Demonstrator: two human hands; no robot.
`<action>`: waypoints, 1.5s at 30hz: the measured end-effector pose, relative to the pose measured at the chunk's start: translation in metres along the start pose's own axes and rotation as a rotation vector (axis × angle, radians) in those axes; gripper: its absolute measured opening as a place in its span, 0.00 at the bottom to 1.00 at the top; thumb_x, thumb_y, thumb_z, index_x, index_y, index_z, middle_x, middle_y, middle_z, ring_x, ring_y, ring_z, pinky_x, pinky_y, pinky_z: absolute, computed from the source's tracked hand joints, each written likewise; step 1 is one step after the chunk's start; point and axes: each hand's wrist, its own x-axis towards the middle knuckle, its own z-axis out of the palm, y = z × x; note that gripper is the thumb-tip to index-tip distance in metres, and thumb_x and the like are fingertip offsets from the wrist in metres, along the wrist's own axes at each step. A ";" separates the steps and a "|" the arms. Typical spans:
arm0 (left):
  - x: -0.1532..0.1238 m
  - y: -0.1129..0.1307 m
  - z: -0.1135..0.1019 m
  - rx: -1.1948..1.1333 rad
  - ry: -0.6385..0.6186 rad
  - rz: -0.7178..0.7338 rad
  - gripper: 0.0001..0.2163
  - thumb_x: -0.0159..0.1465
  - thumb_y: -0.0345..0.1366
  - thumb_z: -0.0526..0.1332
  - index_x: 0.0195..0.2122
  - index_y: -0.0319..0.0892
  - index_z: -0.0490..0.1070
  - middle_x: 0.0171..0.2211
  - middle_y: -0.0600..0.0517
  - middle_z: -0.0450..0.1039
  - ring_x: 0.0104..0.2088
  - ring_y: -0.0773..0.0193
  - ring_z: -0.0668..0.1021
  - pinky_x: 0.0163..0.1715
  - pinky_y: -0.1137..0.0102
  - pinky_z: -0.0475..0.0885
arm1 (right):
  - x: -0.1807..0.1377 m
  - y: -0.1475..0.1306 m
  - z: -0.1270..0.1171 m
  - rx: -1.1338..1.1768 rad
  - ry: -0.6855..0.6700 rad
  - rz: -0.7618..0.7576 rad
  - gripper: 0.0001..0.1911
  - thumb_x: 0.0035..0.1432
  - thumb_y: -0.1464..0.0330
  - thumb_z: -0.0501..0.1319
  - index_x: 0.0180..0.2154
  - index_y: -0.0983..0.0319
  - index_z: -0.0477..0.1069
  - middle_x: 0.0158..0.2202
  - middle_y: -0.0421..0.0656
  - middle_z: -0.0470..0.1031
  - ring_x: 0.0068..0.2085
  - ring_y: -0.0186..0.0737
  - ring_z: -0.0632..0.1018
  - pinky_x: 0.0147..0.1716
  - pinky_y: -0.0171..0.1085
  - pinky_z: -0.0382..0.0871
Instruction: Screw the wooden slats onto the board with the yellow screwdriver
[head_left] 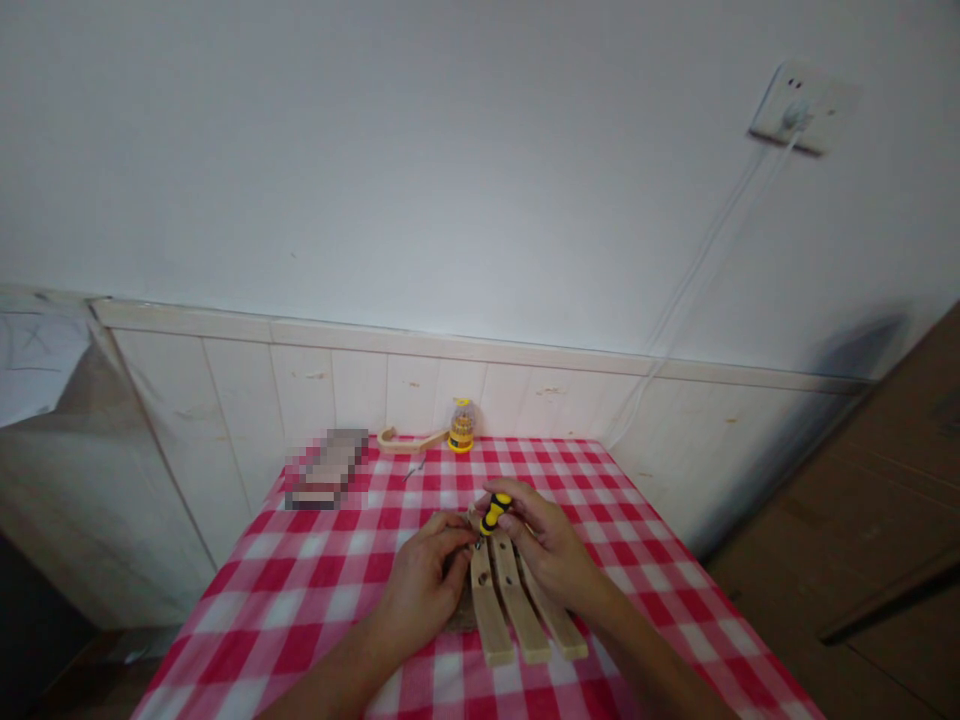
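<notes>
My right hand (pixel 546 538) is closed around a yellow and black screwdriver (pixel 496 512), which leans with its lower end at a hole in the leftmost wooden slat (pixel 491 625). Beside that same spot, my left hand (pixel 433 568) has its fingers bent together against the slat's upper end; whether they pinch anything small is hidden. Two more slats, a middle one (pixel 525 625) and a right one (pixel 564 628), lie alongside, with dark holes or screws near their upper parts. Something brown (pixel 461 612) shows beneath the slats, partly covered by my left hand.
A yellow bit case with a clear cover (pixel 462 428) stands at the table's back edge. Left of it lies a hooked wooden piece (pixel 411 442), with small metal bits (pixel 414 470) in front. A blurred-out box shape (pixel 330 470) sits back left. Red checked cloth (pixel 300 600) covers the table.
</notes>
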 end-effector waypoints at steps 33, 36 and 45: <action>-0.002 -0.003 -0.001 0.055 0.003 0.007 0.12 0.67 0.30 0.55 0.42 0.44 0.79 0.43 0.47 0.78 0.45 0.55 0.80 0.47 0.61 0.76 | -0.001 0.007 0.007 0.019 0.070 -0.011 0.20 0.66 0.69 0.62 0.58 0.53 0.75 0.47 0.42 0.82 0.46 0.40 0.82 0.48 0.40 0.77; -0.002 -0.003 -0.001 0.049 0.005 0.010 0.11 0.67 0.31 0.56 0.41 0.44 0.79 0.42 0.47 0.78 0.44 0.55 0.80 0.45 0.62 0.76 | -0.001 0.006 0.007 0.032 0.069 -0.004 0.21 0.65 0.70 0.63 0.58 0.53 0.75 0.49 0.42 0.82 0.45 0.40 0.82 0.47 0.40 0.77; -0.002 0.001 -0.001 0.065 0.009 0.031 0.12 0.68 0.31 0.55 0.41 0.44 0.80 0.42 0.47 0.79 0.43 0.57 0.81 0.44 0.64 0.78 | -0.001 0.005 0.010 0.069 0.092 0.015 0.22 0.63 0.72 0.64 0.57 0.52 0.76 0.49 0.41 0.83 0.44 0.39 0.82 0.46 0.38 0.76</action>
